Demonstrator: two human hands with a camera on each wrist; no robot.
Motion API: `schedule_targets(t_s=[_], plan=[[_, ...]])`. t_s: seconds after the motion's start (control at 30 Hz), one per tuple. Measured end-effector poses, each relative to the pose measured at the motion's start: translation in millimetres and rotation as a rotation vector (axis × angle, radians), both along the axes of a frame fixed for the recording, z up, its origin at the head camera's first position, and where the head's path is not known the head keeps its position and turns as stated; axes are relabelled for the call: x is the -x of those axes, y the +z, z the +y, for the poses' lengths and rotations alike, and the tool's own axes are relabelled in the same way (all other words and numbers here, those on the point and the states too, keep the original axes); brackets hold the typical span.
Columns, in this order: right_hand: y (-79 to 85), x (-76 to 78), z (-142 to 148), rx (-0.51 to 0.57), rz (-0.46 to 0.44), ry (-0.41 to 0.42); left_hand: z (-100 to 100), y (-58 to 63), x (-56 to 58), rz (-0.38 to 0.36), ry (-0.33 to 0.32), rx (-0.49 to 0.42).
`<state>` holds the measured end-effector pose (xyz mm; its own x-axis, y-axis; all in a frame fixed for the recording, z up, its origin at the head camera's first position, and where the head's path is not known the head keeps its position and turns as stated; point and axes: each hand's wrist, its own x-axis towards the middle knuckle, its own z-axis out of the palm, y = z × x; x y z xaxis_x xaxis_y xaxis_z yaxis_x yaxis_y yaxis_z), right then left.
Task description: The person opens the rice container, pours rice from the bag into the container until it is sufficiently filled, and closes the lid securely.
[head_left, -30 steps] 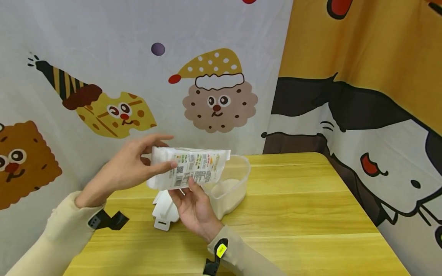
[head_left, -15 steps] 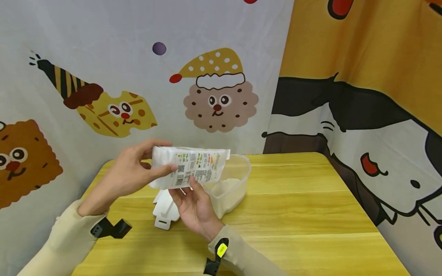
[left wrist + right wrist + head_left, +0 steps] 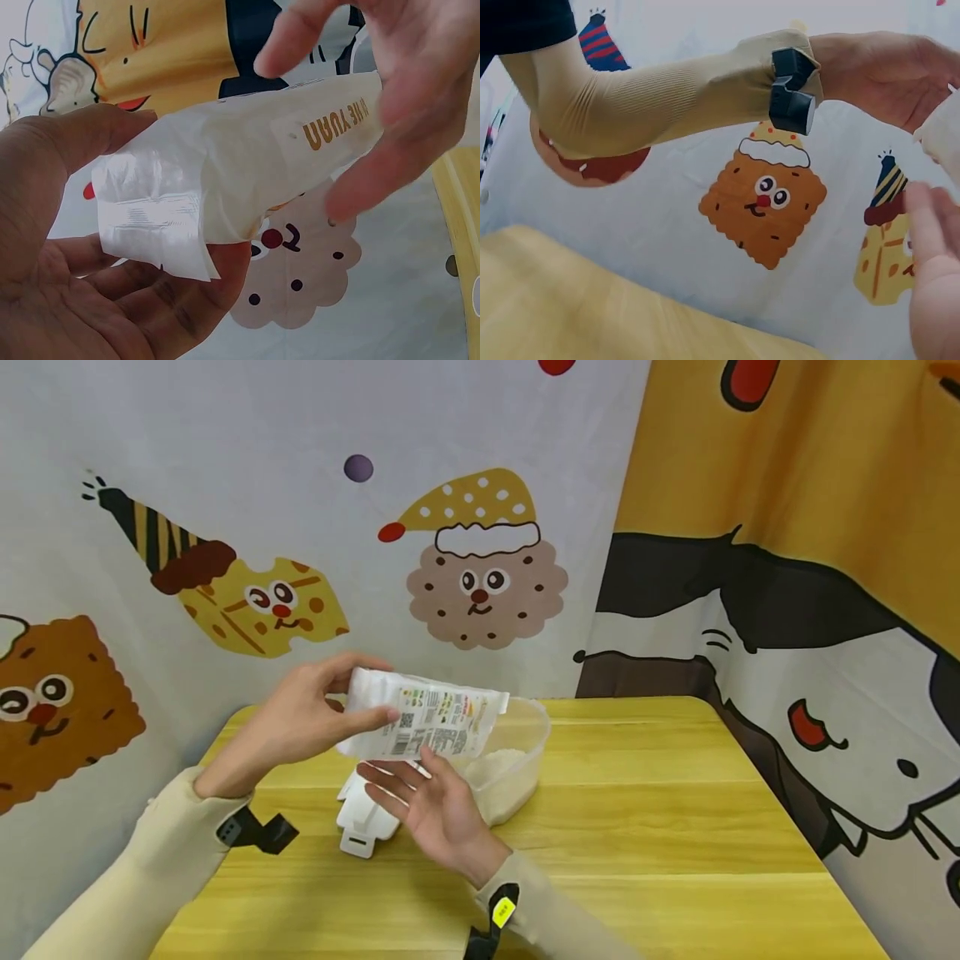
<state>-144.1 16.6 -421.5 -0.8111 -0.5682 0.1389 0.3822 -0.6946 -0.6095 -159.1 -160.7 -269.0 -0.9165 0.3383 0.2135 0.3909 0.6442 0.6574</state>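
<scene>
Packet above table, container behind packet, grains in container, lid left of container

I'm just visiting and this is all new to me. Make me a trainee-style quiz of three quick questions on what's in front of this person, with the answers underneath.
1. Which hand is gripping the end of the white bag?

2. True or false: the clear container on the table holds pale, grain-like contents.

3. In the head view, the plastic piece left of the container is:
A) red
B) white
C) black

Key: 1. The left hand. 2. True. 3. B.
</scene>
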Motion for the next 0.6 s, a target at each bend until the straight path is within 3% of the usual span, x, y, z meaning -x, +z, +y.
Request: schedule_targets(t_s=[0.27,0.47,0.6], plan=[[12.8,-5.2,22,-0.254,0.237,0.103,-1,0.7,9.2,-0.007,-0.041,0.006],[24.8,-7.2,45,-0.273,0.427,0.160,1,2.7,14.6,-0.016,-0.047,0.006],[33.7,-6.0,61,-0.274,0.533,0.155,3,3.4,17.7,-0.023,-0.055,0.020]])
